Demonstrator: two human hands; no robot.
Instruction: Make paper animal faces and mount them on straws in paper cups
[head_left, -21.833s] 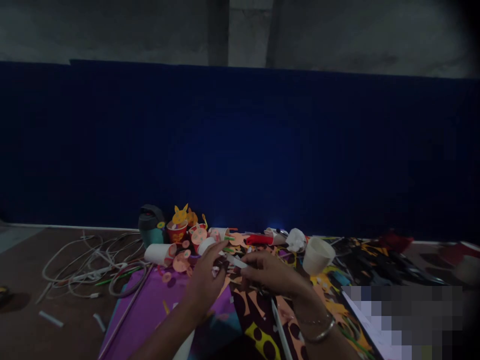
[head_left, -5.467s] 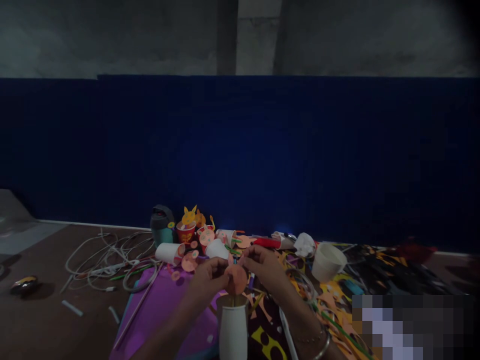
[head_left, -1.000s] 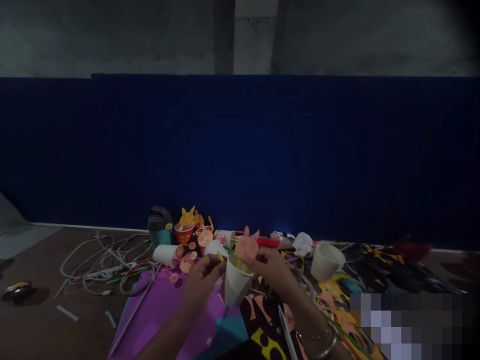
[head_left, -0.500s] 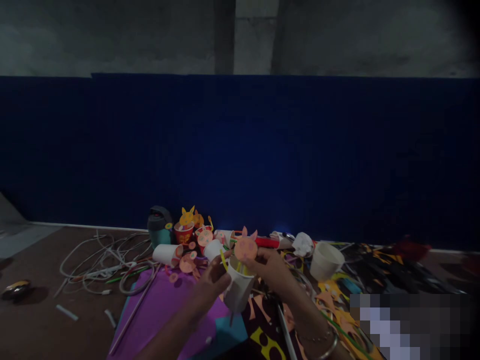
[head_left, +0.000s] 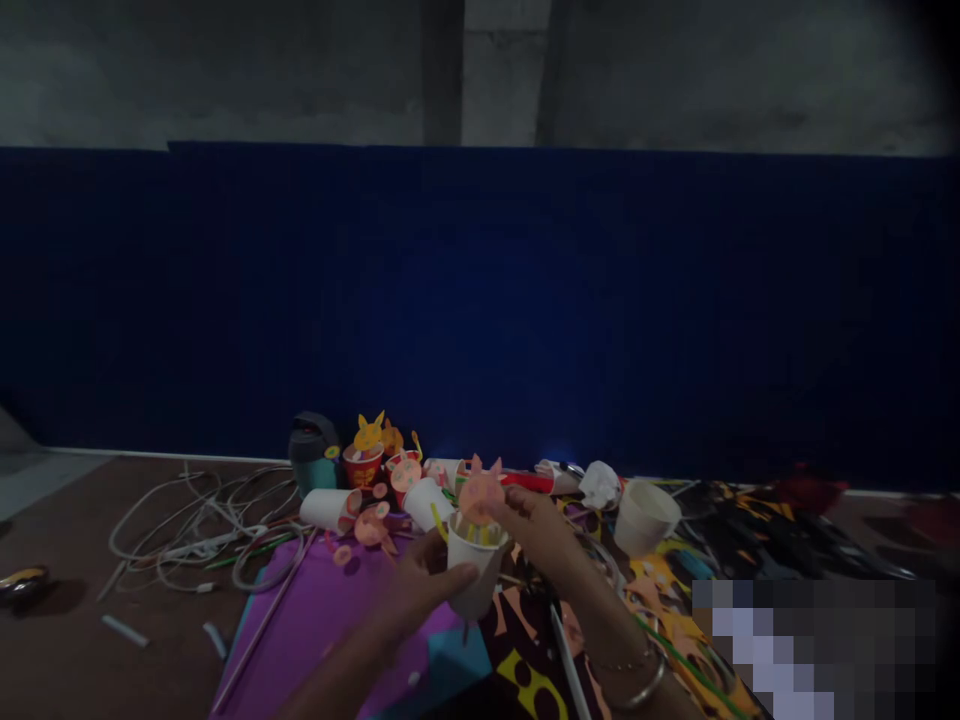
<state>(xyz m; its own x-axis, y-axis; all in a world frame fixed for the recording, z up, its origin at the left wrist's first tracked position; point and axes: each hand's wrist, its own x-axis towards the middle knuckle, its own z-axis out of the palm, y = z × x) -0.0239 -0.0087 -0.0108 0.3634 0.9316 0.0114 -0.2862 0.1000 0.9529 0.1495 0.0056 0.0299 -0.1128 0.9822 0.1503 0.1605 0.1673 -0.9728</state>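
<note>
Head view. Left forearm reaches up from the lower edge, angled inward; the left hand [head_left: 435, 578] wraps the near left side of a white paper cup [head_left: 475, 582], thumb laid across its wall, fingers curled behind and partly hidden. Right forearm slants in from the lower right, wrist bent inward (a silvery bangle [head_left: 651, 692] sits there). The right hand [head_left: 531, 518] has thumb and index finger closed narrowly on the right edge of a pink face cutout [head_left: 481, 497].

Cup is roughly upright, between the hands, above a purple sheet [head_left: 330, 620] and a blue sheet [head_left: 459, 658]. Cutout stands over the cup's mouth, ahead of the right fingertips: round, flat, matte, with pointed ears. Yellow strips show inside the mouth; a yellow strip [head_left: 439, 522] juts up at the left rim. A thin dark stick end pokes out below the base.

Beyond: red cup [head_left: 364, 470] bearing a yellow eared cutout [head_left: 369, 433], beside a teal bottle [head_left: 315, 468] with a dark lid. To the right, crumpled white paper [head_left: 600, 485], wrinkled, near a wide-mouthed pale cup [head_left: 646, 520]. Looped white cables [head_left: 187, 545] lie far left, smooth and tangled.
</note>
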